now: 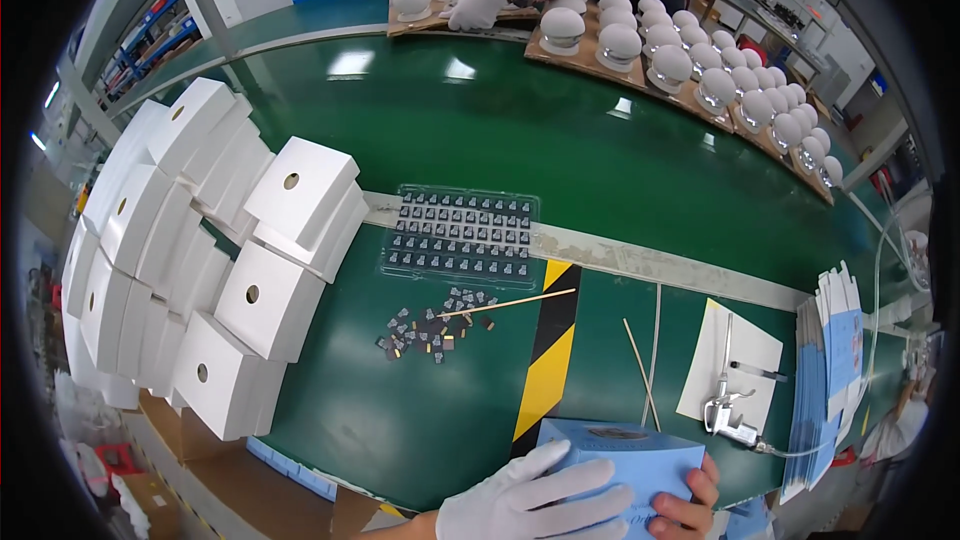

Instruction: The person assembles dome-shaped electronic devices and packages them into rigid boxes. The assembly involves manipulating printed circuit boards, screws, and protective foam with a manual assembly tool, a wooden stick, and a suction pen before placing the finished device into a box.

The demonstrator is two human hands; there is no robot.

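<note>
A pale blue cardboard box with a dark oval on its top is at the near edge of the table. My left hand, in a white glove, lies against its left and front faces with the fingers stretched and spread. My bare right hand grips the right side, its fingertips curled around onto the front. Most of the box's front and its underside are hidden. Just beyond the box lies a thin wooden stick. Right of it, a silver air blow gun rests partly on a pale paper sheet beside a black pen.
White boxes with round holes are stacked at left. A clear tray of small dark parts sits mid-table, with loose parts before it. Flat blue cartons stand at right. White globes line far boards, where another person's gloved hand works.
</note>
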